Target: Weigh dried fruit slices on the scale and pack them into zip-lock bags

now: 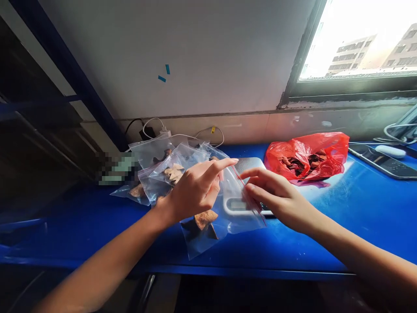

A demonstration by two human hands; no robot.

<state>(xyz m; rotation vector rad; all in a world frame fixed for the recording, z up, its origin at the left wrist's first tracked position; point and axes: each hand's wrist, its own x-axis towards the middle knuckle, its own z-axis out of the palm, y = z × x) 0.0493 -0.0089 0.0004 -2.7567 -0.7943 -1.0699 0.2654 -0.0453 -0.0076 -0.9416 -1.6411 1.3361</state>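
A clear zip-lock bag [233, 221] with a red line along its zip hangs tilted between my hands, with brown dried pieces [206, 219] at its lower left. My left hand [200, 184] grips the bag near the far end of the zip, index finger stretched along that edge and the other fingers curled. My right hand [280, 195] pinches the zip edge between thumb and fingers, further along. Behind the bag, a kitchen scale [250, 164] is partly covered by it and by my right hand.
Several filled clear bags [156, 182] lie piled at the left on the blue table [325, 243]. A red plastic bag [306, 152] holding dark dried pieces stands at the right. Beyond it lie a phone [384, 161] and a white oval object [390, 151]. Cables [208, 130] run along the wall.
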